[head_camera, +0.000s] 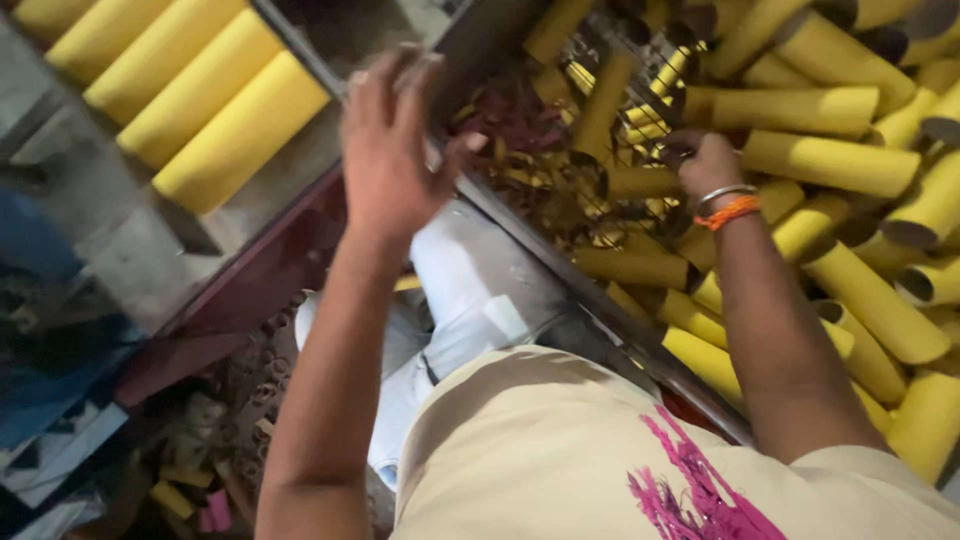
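Two hands work: right hand (705, 160) grips a yellow tube (640, 182) in the pile; left hand (390, 150) hovers wide, empty. Lifting comes next, I think.

1. A person's left hand (390, 150) hangs open, fingers spread, just above the dark metal bar (520, 225) that edges the wire bin (560, 190).
2. Right of the bar, the right hand (705, 160), an orange band (728, 212) at its wrist, reaches down among the loose yellow tubes (830, 160) in the bin; its grip is hidden.
3. Left of the bar, four yellow tubes lie side by side as a row (190, 90) on a grey shelf (130, 250).
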